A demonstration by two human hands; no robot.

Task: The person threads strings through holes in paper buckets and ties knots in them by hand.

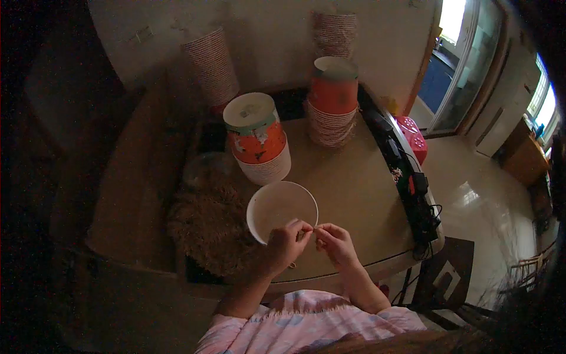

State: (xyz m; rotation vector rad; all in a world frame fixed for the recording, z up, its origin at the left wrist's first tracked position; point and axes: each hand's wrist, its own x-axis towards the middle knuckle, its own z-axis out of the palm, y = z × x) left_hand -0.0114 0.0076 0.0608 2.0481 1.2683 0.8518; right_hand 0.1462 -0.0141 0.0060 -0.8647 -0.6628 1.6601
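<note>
A white round tub (pixel 277 203) stands at the front of the table, its open mouth facing up. My left hand (pixel 288 242) is over its near rim, thumb and fingers pinched together. Just right of the rim, my right hand (pixel 335 242) is also pinched, its fingertips almost meeting the left ones. Whatever lies between the fingertips is too small to make out. A thin yellowish loop (pixel 292 265) shows below my left hand. Left of the tub lies a heap of brown, stringy fibre (pixel 209 230), close to my left forearm.
Behind the tub stand an upside-down stack of orange-and-white buckets (pixel 259 144) and a second similar stack (pixel 334 94). Taller stacks (pixel 212 68) rise by the wall. Black cables and a power adapter (pixel 420 184) lie along the table's right edge. A red stool (pixel 413 137) stands beyond it.
</note>
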